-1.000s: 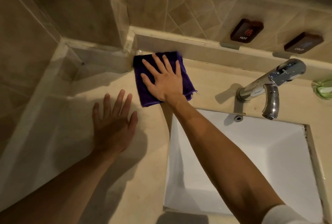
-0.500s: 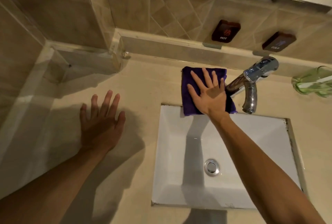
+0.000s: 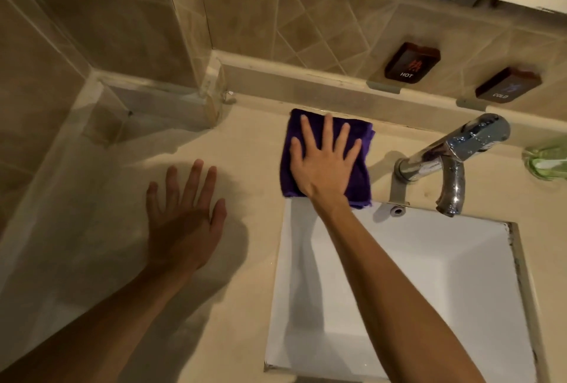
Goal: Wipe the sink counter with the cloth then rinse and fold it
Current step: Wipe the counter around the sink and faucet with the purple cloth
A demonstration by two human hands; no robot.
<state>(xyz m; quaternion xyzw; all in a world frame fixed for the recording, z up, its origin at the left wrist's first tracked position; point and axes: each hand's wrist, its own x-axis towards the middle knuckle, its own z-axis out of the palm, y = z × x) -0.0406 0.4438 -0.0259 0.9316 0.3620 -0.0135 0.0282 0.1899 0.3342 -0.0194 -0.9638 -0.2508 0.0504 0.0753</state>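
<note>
Behind the white sink basin (image 3: 429,275), a person's right hand (image 3: 325,167) lies flat with fingers spread on a folded purple cloth (image 3: 359,174), pressing it to the beige counter (image 3: 245,143) rather than clutching it. The cloth's near edge just overlaps the basin's rim, and its far edge sits close to the tiled backsplash ledge. Just right of that hand stands the chrome faucet (image 3: 451,155), apart from the cloth, with a green soap dish (image 3: 546,161) farther right. Well to the left, the left hand (image 3: 184,220) rests open, palm down, on the bare counter, holding nothing. Above the faucet, two dark wall plaques read HOT (image 3: 412,61) and COLD (image 3: 507,84).
</note>
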